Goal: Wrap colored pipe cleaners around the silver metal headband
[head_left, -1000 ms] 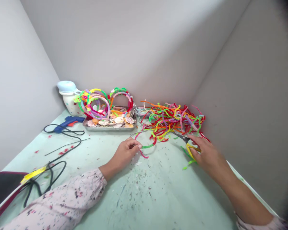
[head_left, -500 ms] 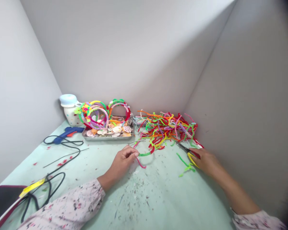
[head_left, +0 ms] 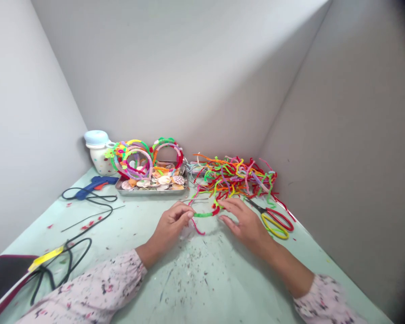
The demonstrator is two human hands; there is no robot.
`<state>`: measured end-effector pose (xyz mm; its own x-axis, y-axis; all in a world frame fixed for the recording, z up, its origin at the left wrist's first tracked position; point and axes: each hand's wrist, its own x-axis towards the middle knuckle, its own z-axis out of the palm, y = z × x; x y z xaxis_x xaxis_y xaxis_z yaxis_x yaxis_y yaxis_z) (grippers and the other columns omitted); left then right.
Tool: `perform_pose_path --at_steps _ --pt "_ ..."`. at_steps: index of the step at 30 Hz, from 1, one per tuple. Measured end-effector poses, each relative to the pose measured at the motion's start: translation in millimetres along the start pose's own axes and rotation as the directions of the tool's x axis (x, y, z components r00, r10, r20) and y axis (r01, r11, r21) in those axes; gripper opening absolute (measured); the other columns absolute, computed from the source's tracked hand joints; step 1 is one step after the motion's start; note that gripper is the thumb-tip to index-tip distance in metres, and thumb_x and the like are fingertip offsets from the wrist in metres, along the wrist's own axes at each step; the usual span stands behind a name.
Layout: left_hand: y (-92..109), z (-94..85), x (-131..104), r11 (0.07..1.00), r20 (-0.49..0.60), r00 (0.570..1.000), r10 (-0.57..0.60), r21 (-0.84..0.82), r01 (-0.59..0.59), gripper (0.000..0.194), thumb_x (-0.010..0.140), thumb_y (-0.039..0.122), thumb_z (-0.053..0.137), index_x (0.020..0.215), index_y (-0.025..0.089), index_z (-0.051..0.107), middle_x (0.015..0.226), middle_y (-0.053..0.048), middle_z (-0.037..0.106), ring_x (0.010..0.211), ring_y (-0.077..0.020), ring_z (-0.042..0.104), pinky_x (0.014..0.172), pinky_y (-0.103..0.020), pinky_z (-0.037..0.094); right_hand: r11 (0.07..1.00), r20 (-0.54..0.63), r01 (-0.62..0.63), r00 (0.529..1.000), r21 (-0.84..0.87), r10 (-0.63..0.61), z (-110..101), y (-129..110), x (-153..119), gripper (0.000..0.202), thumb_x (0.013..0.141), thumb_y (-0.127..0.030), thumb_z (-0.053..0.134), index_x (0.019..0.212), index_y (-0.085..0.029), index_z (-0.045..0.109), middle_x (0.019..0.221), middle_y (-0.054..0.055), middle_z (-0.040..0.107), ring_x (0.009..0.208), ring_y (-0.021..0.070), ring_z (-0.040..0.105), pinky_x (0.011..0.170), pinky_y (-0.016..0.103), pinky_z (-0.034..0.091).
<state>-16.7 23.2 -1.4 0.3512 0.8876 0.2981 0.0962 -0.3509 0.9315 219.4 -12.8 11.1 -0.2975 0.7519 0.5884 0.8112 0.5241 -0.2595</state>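
Band [head_left: 203,215] between the two hands, wrapped in green with a red stretch at the end nearer the right hand. Pinched by the green part between thumb and fingertips of the left hand [head_left: 173,222]. Just below those fingertips, a loose pink strand [head_left: 198,228]. Beside the red stretch, the right hand [head_left: 247,223], loosely spread, thumb well away from the fingers, with nothing in its grasp; hard to say whether touching the red. Right of the right hand, scissors [head_left: 265,211] flat on the table [head_left: 229,283], blades pointing away. Beyond both hands, a tangled pile of fuzzy stems [head_left: 236,175]. Past the left hand, a metal tray [head_left: 151,192] of shells [head_left: 164,180] and finished headbands [head_left: 150,167]; farther left, a blue glue gun [head_left: 93,183] and a lidded jar [head_left: 103,161].
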Motion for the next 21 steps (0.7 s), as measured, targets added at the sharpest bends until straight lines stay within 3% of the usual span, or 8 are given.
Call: perform_pose_path --at_steps 5,7,9,12,15,18,21 --pt "6.0 0.4 -3.2 0.999 -0.086 0.996 0.012 -0.042 -0.015 0.025 0.086 0.038 0.051 0.092 0.016 0.062 0.086 -0.003 0.056 0.060 -0.0094 0.052 0.055 -0.022 0.042 0.996 -0.009 0.022 1.000 0.091 -0.021 13.1 0.5 17.6 0.021 0.088 -0.016 0.048 0.101 -0.021 0.064 0.103 0.007 0.064 0.096 0.0170 0.061 0.083 0.031 0.050" --pt "5.5 -0.8 -2.6 0.999 -0.158 0.987 0.005 -0.051 -0.013 0.031 0.084 0.039 0.054 0.107 0.019 0.057 0.103 -0.006 0.057 0.065 -0.0105 0.058 0.054 -0.021 0.043 0.987 -0.087 -0.061 0.993 0.151 0.074 12.9 0.7 22.4 0.020 0.089 -0.020 0.047 0.098 -0.020 0.065 0.099 0.007 0.066 0.093 0.0184 0.061 0.082 0.033 0.049" --pt "2.3 -2.2 -0.9 0.999 -0.211 0.977 -0.025 -0.045 0.016 0.044 0.081 0.040 0.057 0.121 0.022 0.048 0.117 -0.008 0.053 0.071 -0.0123 0.062 0.054 -0.022 0.045 0.932 -0.155 -0.217 0.950 0.289 0.270 13.0 1.4 25.2 0.022 0.089 -0.029 0.048 0.097 -0.019 0.065 0.090 0.007 0.067 0.083 0.0196 0.062 0.075 0.033 0.050" --pt "-5.6 -3.1 2.3 0.994 -0.218 0.970 -0.108 -0.022 0.106 0.050 0.081 0.043 0.056 0.125 0.022 0.043 0.118 -0.008 0.054 0.070 -0.0122 0.063 0.053 -0.022 0.046 0.685 -0.084 -0.400 0.826 0.609 0.557 18.7 6.6 24.7 0.031 0.087 -0.043 0.050 0.097 -0.017 0.063 0.079 0.005 0.066 0.068 0.0174 0.062 0.065 0.031 0.051" --pt "-11.2 -2.1 3.8 0.990 -0.167 0.976 -0.141 -0.009 0.142 0.047 0.081 0.043 0.055 0.121 0.021 0.045 0.112 -0.007 0.056 0.063 -0.0100 0.060 0.052 -0.022 0.046 0.396 0.044 -0.392 0.755 0.831 0.655 30.0 14.1 20.3 0.033 0.082 -0.047 0.056 0.094 -0.017 0.061 0.084 0.004 0.066 0.063 0.0139 0.061 0.061 0.027 0.051" --pt "-11.2 0.0 3.1 0.991 -0.066 0.989 -0.132 0.018 0.134 0.040 0.082 0.041 0.054 0.115 0.020 0.050 0.100 -0.005 0.059 0.059 -0.0095 0.058 0.054 -0.023 0.046 0.182 0.158 -0.363 0.730 0.914 0.665 39.2 17.1 15.9 0.031 0.079 -0.046 0.062 0.093 -0.017 0.061 0.085 0.002 0.066 0.061 0.0116 0.061 0.055 0.023 0.050" --pt "-8.1 2.3 1.1 0.990 0.048 0.991 -0.122 0.081 0.117 0.030 0.084 0.040 0.053 0.103 0.017 0.059 0.078 -0.002 0.059 0.057 -0.0107 0.056 0.055 -0.023 0.043 0.082 0.210 -0.335 0.745 0.939 0.633 42.2 12.8 14.7 0.027 0.079 -0.042 0.063 0.091 -0.018 0.061 0.083 0.000 0.065 0.062 0.0101 0.061 0.055 0.021 0.049"
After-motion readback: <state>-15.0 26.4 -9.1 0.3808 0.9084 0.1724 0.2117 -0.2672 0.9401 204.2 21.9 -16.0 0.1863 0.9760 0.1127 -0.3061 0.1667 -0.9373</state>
